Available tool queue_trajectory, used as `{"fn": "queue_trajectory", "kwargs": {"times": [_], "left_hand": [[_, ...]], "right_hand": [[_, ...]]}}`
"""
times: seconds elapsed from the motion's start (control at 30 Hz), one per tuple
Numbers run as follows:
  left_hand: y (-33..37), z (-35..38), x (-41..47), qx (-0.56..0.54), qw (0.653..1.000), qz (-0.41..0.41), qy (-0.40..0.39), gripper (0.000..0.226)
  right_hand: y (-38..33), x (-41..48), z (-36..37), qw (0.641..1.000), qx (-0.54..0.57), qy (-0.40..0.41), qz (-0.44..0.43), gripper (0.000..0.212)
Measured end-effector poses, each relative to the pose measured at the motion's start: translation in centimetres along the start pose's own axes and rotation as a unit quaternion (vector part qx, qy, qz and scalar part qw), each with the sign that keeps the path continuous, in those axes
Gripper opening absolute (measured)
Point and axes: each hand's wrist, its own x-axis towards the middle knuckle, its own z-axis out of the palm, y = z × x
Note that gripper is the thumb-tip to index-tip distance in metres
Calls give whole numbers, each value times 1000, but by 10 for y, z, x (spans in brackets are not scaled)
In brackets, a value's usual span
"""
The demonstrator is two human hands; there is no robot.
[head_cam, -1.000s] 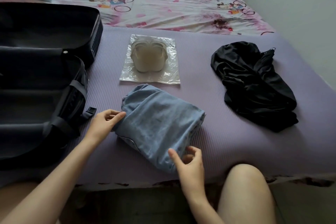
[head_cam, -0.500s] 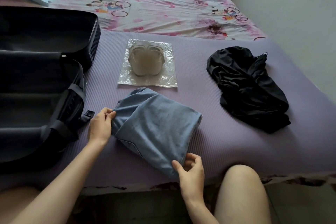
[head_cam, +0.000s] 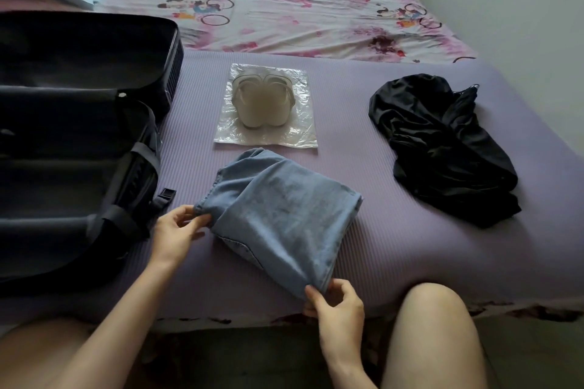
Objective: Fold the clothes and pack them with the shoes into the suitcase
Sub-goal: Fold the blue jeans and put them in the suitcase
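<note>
On the purple mat (head_cam: 410,249) at the near edge of the bed, a folded denim garment (head_cam: 284,218) lies as a compact bundle, set diagonally.

- Left hand (head_cam: 177,230): fingers and thumb pinch the bundle's left corner, on the suitcase side.
- Right hand (head_cam: 335,303): thumb and fingers clamp the nearest corner, at the mat's edge.
- Judgement: opposite corners are gripped so the folds stay together when the bundle is lifted. A one-handed lift would probably let the layers fall open.

Suitcase (head_cam: 79,151): open, just left of the bundle, dark interior facing up, buckle strap (head_cam: 167,194) hanging toward the mat. No packed items can be made out inside, though the interior is too dark to be sure. Its nearness suggests a short sideways carry.

Shoes (head_cam: 264,104): pale pair, side by side on a clear plastic bag (head_cam: 300,139), beyond the denim. The bag presumably keeps the soles off the bedding and clothes.

Black garment (head_cam: 442,148): crumpled heap well to the right, not yet folded.

Stage, as judged: denim folded and ready to transfer. Black garment and shoes remain.

Risk: soft denim may sag in the middle or unroll during the lift.
</note>
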Motion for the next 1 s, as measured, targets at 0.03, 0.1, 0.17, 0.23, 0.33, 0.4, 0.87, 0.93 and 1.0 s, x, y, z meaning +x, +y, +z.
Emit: {"fn": "queue_trajectory", "kwargs": {"times": [0.03,0.1,0.17,0.23,0.33,0.4,0.87,0.93,1.0], "left_hand": [[1,-3,4,-6,1000,3,4,11],[3,-9,12,-4,1000,8,-4,18],[2,-16,18,9,1000,11,-28,26],[1,-23,23,33,998,14,-47,30],[3,-29,27,55,994,16,-90,27],[4,-26,25,33,995,7,-91,24],[1,-14,2,95,994,56,27,19],[1,-14,6,99,993,58,39,15],[-3,-13,9,75,995,48,51,18]], "right_hand": [[-2,0,0,1000,6,1,-7,16],[-6,0,-1,1000,14,-6,-24,16],[-4,0,-1,999,6,-13,-30,15],[0,1,-1,1000,-4,-20,-23,16],[7,2,-1,1000,-3,-31,2,16],[8,2,-1,999,2,-32,8,16],[-2,3,-1,999,-36,-17,4,18],[-1,3,-1,999,-39,-9,1,16],[-1,2,-1,999,-39,-5,-2,15]]}}
